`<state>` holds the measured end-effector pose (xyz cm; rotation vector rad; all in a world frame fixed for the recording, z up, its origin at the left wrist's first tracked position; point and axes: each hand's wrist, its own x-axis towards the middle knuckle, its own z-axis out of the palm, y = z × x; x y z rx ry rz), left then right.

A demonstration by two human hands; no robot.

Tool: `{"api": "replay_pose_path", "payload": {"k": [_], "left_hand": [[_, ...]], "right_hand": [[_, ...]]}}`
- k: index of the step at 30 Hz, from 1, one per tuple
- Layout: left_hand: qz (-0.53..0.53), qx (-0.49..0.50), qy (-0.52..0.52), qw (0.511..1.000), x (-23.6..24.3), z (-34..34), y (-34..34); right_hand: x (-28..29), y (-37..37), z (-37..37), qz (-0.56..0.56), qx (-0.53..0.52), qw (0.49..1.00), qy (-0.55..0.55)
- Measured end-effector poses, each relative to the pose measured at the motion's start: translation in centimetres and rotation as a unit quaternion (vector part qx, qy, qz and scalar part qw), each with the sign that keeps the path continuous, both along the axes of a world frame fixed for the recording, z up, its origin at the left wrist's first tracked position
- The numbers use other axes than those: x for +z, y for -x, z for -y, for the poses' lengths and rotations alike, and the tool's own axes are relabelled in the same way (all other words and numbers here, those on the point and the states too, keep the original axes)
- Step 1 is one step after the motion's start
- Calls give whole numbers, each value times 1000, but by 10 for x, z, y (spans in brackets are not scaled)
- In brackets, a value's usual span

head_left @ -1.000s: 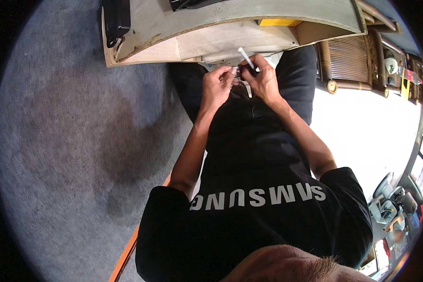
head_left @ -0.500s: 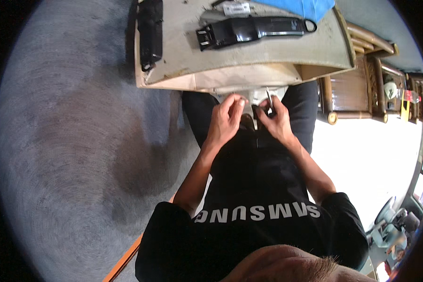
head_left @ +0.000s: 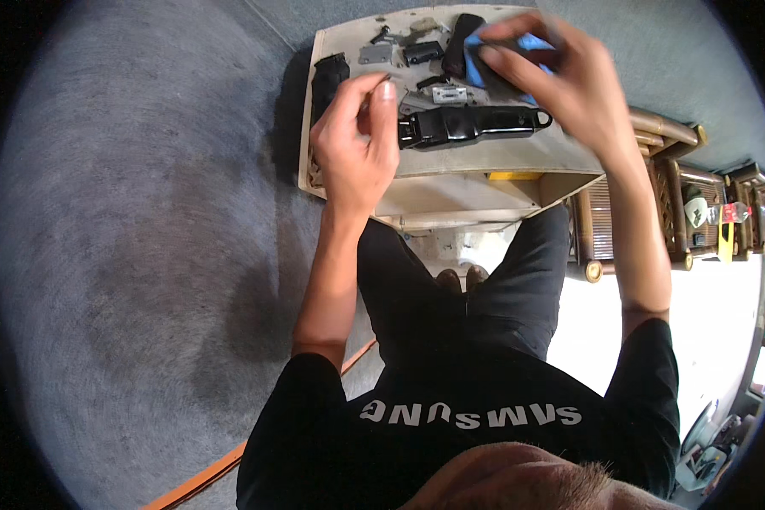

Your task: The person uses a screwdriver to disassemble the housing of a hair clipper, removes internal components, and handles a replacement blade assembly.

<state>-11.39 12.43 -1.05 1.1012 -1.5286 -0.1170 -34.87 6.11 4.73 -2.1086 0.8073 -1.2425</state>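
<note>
Over the left side of a small pale table (head_left: pixel 484 161), my left hand (head_left: pixel 354 140) is closed, thumb and forefinger pinched together. A tiny dark tip shows at the pinch, too small to name. My right hand (head_left: pixel 578 85) is above a blue cloth (head_left: pixel 473 71) at the table's far right, its fingers curled and smeared by motion; whether it holds anything cannot be told. A black hair clipper (head_left: pixel 467 126) lies across the table between the hands. Beyond my left hand sits a black trimmer (head_left: pixel 328 78), partly covered by the hand.
Behind the clipper lie a silver blade (head_left: pixel 450 94), a grey metal plate (head_left: pixel 376 55), a small black part (head_left: pixel 423 53) and a dark oblong piece (head_left: pixel 461 44). An open shelf under the tabletop holds something yellow (head_left: pixel 515 176). Bamboo furniture (head_left: pixel 595 225) stands at the right.
Both hands have risen from my lap to above the table, the left to its left side, the right to the cloth. More of the tabletop shows. The slim metal tool in my right hand no longer shows.
</note>
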Motion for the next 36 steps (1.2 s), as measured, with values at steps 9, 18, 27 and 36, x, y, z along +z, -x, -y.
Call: {"api": "replay_pose_path", "payload": {"k": [9,18,27,36], "left_hand": [[73,40,55,995,-8,26,4],[24,30,1,999,-14,28,3],[-37,16,-42,998,-14,32,7],[19,16,15,1000,-18,39,1]], "right_hand": [[-21,-59,134,-297,-117,915,247],[4,-58,106,-90,-106,968,209],[9,-55,79,-112,256,960,-15],[9,-55,72,-173,191,966,30]]}}
